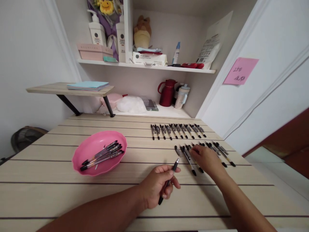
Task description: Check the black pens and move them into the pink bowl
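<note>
The person's left hand (159, 183) is turned partly palm-up over the pale wooden table (60, 196) with dark lines across its boards, thumb and fingers wrapped around a slim black pen with a silver tip (175, 165); that tip points away from the person, toward the right hand's side, and the black end pokes out below the fingers. The right hand (206, 158) reaches down into the nearer of two rows, its fingers bunched among the slim black-and-clear pens (189, 162) lying slantwise there; from here I can't tell whether it grips one, because the hand itself covers the spot. Some of these show black ends toward the person. Farther back lies a second row of similar black-and-clear pens (153, 132), side by side and close together. Over on the left sits a bright pink oval bowl with a wavy rim (94, 141), and in it a loose bundle of black-tipped clear pens (103, 155) slants across the bottom. Beyond the table, a dark red jug with a handle (167, 93) stands beside a pale speckled cup with a light blue handle (180, 98), and a pink paper note with handwriting (241, 71) is stuck to the white panel at right.
</note>
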The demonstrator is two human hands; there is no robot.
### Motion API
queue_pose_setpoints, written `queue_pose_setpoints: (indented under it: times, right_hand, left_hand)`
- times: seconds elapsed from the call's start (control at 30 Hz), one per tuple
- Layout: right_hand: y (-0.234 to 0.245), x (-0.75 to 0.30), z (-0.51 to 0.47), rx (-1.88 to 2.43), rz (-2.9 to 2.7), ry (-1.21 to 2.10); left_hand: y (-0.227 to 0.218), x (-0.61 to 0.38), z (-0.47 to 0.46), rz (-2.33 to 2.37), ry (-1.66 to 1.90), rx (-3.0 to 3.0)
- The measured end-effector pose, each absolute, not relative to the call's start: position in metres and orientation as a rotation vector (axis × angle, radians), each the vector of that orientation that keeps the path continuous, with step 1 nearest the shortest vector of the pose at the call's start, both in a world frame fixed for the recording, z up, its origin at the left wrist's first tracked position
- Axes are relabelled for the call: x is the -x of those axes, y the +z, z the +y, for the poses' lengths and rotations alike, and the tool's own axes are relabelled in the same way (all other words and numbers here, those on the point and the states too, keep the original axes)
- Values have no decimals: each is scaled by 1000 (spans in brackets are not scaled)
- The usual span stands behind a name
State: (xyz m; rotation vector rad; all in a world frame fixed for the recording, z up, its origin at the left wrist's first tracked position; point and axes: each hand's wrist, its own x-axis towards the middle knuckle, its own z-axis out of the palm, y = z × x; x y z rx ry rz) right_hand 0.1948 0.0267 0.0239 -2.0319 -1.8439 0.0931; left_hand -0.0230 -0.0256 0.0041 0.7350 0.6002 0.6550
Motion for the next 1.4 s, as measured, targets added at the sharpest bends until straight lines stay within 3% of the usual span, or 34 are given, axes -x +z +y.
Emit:
queue_pose_setpoints:
  times: [0.2,0.27,0.73,0.87,1.1,1.4]
  right_hand:
    - [16,-161,-4,1553,-1389,1039]
    - [14,-146,-11,1382,-1234,1205]
    - [0,-118,-26,1299,-1005,1161]
    - [7,-132,-16,1416,-1271,936]
    - [17,-150,20,2118,-1955,-133]
    - [12,-139,34,2183,-2080,-319]
  left_hand:
    - [5,23,-26,605,667,-730]
    - [5,22,-26,600,676,-738]
    - [-3,17,-30,682,742,-807]
    - [-1,16,-30,715,734,-780]
    - [1,17,-29,718,715,-781]
    - [2,17,-30,718,710,-786]
